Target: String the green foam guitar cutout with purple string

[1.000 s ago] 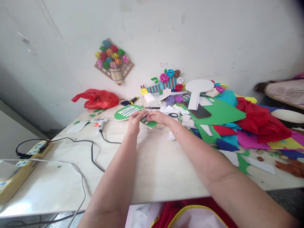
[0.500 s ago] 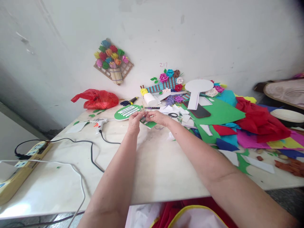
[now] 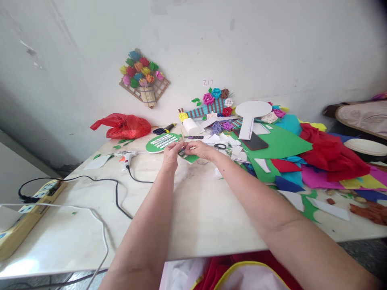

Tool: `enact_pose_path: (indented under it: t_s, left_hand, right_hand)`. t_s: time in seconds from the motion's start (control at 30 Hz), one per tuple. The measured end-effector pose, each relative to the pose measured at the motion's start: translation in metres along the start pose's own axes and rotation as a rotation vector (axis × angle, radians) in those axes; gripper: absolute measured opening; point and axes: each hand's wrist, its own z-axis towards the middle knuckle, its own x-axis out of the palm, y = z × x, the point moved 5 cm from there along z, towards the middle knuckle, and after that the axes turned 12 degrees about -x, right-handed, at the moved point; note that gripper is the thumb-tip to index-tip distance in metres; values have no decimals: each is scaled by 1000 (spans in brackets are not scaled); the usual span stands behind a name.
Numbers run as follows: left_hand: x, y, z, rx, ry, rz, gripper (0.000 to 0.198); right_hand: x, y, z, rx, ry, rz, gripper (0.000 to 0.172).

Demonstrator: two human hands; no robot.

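My left hand (image 3: 171,154) and my right hand (image 3: 199,150) meet over the middle of the table, fingertips pinched close together. What lies between them is too small and covered to make out; a thin tan tip (image 3: 182,137) shows just beyond the fingers. Beside my left hand lies a green oval board (image 3: 150,148) with rows of white rolled strips (image 3: 165,140) on it. Under my right hand, partly hidden, is a green piece with striped strips (image 3: 191,158). A loose purplish thread (image 3: 203,162) shows near that hand.
A hot glue gun (image 3: 128,158) with a black cord lies to the left, near a red plastic bag (image 3: 127,126) and pliers (image 3: 165,129). At right are scissors (image 3: 220,146), a phone (image 3: 253,141), a white paddle-shaped cutout (image 3: 253,109) and coloured paper (image 3: 332,151). A power strip (image 3: 33,213) edges the table.
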Motion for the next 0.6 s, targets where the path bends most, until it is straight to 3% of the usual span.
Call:
enact_pose_path:
  t_s: [0.6]
  left_hand:
    - [0, 0, 1, 20, 11, -40, 12]
  right_hand:
    - [0, -1, 1, -3, -5, -14, 11]
